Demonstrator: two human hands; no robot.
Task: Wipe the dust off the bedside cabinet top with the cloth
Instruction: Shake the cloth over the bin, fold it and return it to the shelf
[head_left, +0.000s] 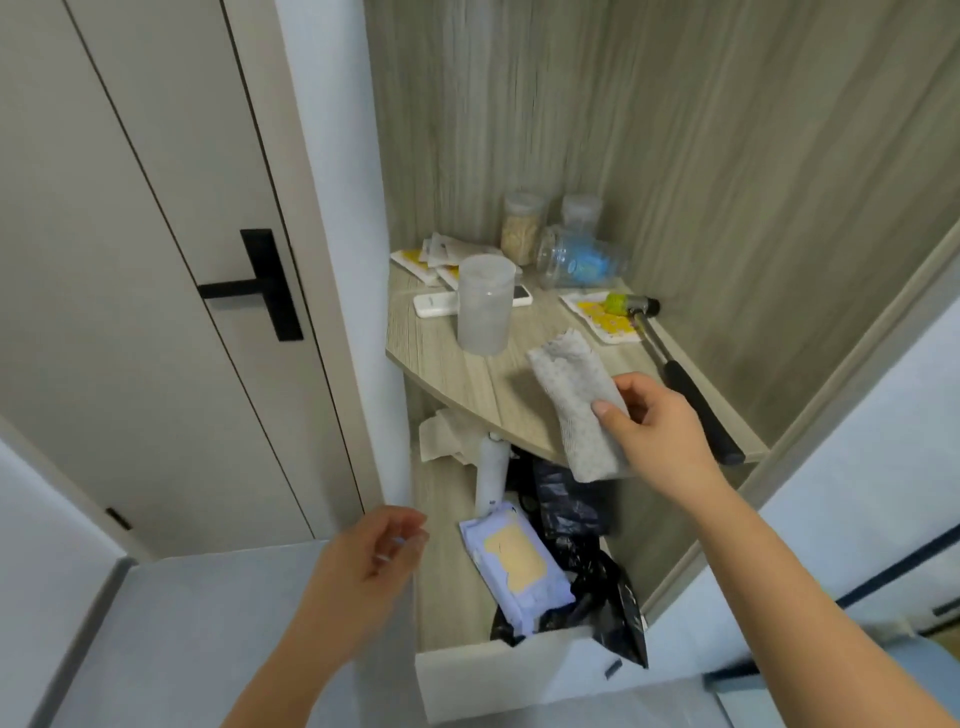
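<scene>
The right hand (660, 431) has its grip closed on a folded grey cloth (576, 405), pinched between thumb and fingers near the cloth's lower half. The cloth hangs just above the front edge of the wood-grain tabletop (441, 358) of the bedside cabinet, its upper end reaching toward the middle of the top; whether it touches the surface cannot be told.

The left hand (379, 545) is well below and to the left of the tabletop, its grip loosely open, fingers curled, holding nothing.

On the tabletop, a frosted plastic cup (484, 306) stands upright to the left of the cloth. Behind the cup lies a white remote (436, 304). A hammer (675, 374) with a black handle lies along the right side of the tabletop, just beside the right hand, its head resting by a yellow-patterned pad (602, 317). At the back of the tabletop stand two clear jars, one with pale contents (522, 228), and a third jar with blue contents (582, 260) lies on its side in front of them.

Below the tabletop's front edge, a pale purple pack of wipes (514, 561) rests against black plastic bags (587, 525). A white door with a black handle (260, 291) stands to the left of the tabletop.
</scene>
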